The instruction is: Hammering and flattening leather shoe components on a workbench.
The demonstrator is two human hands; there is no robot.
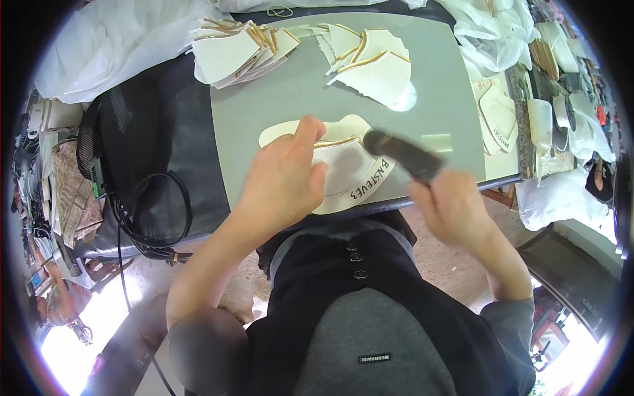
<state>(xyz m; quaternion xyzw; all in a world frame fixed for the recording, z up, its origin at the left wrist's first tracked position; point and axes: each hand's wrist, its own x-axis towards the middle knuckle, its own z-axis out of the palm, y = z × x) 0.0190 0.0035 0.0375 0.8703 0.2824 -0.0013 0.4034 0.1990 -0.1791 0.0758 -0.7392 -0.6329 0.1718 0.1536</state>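
A white cut piece (344,166) with a brown-edged strip lies over a white curved template (381,173) that carries black handwriting. My left hand (284,173) holds the pieces down against the grey board (436,92), its fingers bent and its thumb beside the brown edge. In my right hand (456,208) is a hammer (409,156), gripped by its handle. The hammer's dark head hovers at or just above the right end of the brown-edged strip; motion blur hides whether it touches.
Two piles of white brown-edged pieces, one at left (231,56) and one at right (376,66), lie at the board's far side. A black cable coil (155,211) hangs at left. More white templates (496,119) lie right of the board; plastic sheeting (125,46) borders the table.
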